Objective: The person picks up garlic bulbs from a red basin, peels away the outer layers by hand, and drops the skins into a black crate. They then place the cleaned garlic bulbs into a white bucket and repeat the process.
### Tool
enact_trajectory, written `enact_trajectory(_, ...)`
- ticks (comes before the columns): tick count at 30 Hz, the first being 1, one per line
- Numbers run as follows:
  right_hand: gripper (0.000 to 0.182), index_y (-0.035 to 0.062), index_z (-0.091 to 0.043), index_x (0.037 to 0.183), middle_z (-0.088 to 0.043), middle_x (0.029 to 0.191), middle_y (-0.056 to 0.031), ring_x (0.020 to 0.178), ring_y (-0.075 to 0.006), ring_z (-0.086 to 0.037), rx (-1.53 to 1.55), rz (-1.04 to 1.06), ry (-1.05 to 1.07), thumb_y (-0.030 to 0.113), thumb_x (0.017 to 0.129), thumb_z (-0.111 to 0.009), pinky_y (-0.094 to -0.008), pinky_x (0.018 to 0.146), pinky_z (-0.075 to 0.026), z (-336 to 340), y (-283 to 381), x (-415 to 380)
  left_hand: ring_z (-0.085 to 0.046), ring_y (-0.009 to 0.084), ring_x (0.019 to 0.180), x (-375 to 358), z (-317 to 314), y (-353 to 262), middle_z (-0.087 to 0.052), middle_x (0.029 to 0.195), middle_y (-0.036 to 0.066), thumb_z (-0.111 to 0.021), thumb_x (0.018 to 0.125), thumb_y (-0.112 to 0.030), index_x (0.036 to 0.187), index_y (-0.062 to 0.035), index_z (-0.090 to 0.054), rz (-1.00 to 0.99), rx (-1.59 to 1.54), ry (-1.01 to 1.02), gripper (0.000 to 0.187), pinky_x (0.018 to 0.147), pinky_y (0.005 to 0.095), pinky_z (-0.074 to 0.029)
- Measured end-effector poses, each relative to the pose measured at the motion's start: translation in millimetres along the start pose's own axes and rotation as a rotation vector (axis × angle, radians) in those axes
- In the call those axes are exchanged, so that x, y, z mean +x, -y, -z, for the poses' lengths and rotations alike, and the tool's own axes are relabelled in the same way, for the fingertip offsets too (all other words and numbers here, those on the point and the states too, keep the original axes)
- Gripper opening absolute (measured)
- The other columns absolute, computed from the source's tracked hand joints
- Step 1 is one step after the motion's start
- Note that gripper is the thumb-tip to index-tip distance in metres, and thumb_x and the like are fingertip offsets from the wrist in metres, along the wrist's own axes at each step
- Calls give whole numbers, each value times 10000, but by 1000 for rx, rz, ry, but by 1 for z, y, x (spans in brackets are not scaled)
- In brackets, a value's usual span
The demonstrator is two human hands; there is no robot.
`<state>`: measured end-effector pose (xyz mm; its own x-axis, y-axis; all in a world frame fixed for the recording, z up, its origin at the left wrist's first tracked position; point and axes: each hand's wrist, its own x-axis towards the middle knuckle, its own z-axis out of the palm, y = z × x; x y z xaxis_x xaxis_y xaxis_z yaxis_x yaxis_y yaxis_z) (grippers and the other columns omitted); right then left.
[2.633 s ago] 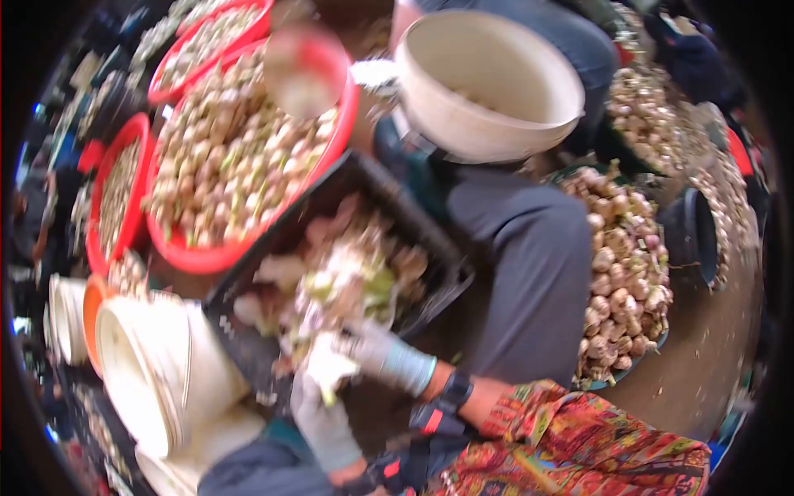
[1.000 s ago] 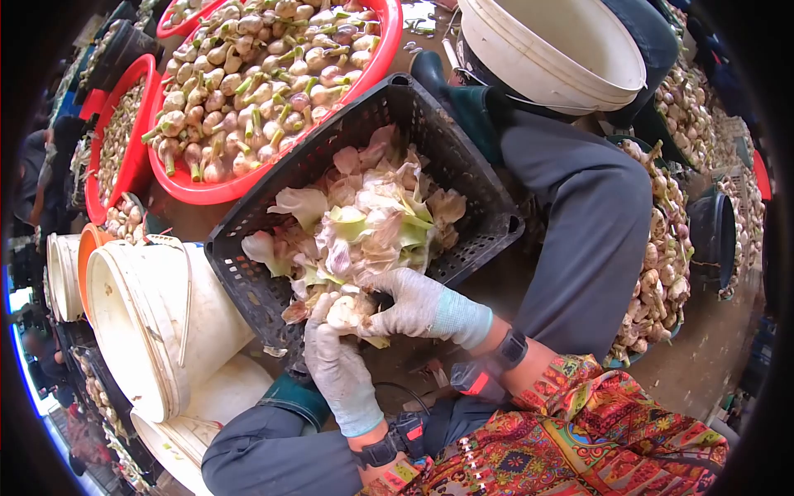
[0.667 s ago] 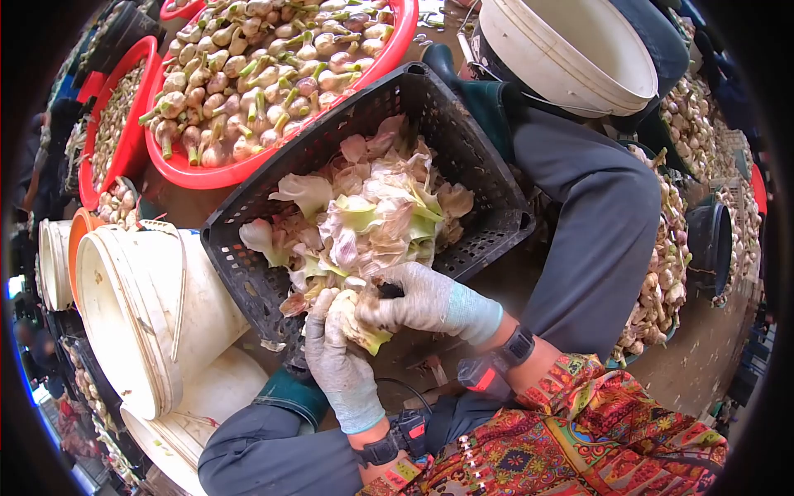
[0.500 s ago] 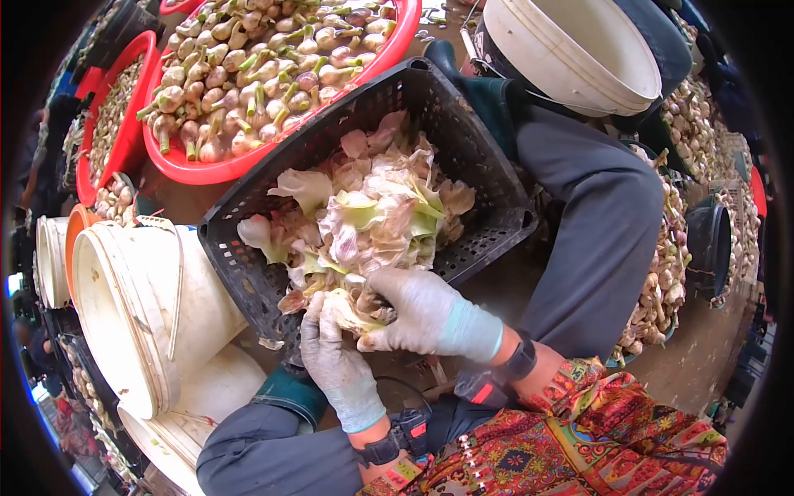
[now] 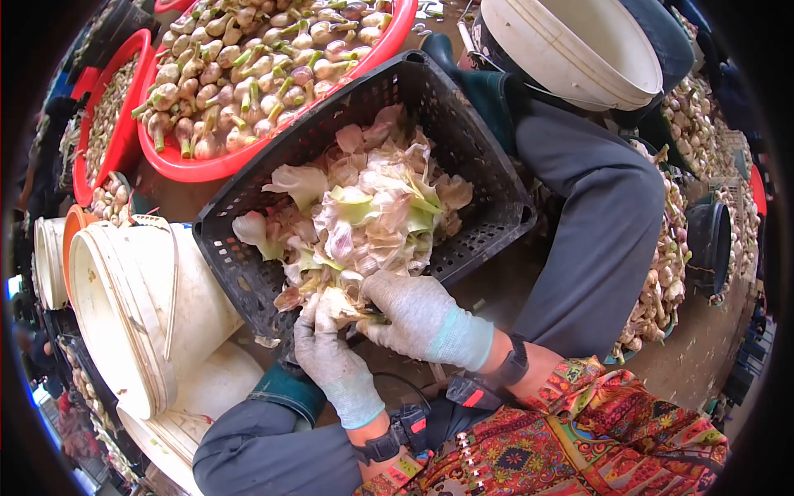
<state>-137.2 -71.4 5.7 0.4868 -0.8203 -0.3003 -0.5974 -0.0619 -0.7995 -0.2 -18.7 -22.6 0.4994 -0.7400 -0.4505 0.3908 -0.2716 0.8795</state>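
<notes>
A pale garlic bulb [image 5: 342,304] with loose papery skin is held between my two gloved hands, at the near edge of a black plastic crate [image 5: 248,178]. My left hand [image 5: 332,355] has its fingers closed on the bulb from below left. From the right, my right hand [image 5: 423,318] pinches the bulb's other end, and its fingers partly cover it. Just beyond both hands, a heap of garlic skins [image 5: 372,207], white, pinkish and light green, lies in the crate.
A red basin [image 5: 198,171] full of garlic bulbs stands beyond the crate. White buckets [image 5: 190,289] lie tipped at the left, and another white bucket [image 5: 562,50] is at the upper right. My bent leg [image 5: 591,215] flanks the crate. More garlic [image 5: 662,289] is piled at the right.
My right hand has turned slightly around the bulb, and less of the bulb's loose skin shows between the hands. The whole view has shifted a little.
</notes>
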Motion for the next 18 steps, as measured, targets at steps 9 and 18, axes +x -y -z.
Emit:
enact_trajectory(9,247,-8,-577,852,-600,748,-194,744,-334,-620,211,2,-125,208,779,-672,-369,679,-486,-9,-12,3,-609,188,953,4,0,0,-611,1063,119,-603,899,-108,1080,47,-582,-21,107,-66,239,840,311,-507)
enact_trajectory(18,357,-30,-592,1086,-652,778,-177,700,-203,-632,705,-126,75,191,807,-616,-335,670,-503,-1,-19,5,-608,152,896,2,-4,0,-623,1015,101,-636,877,-101,1036,43,-604,-56,129,-79,217,757,276,-518)
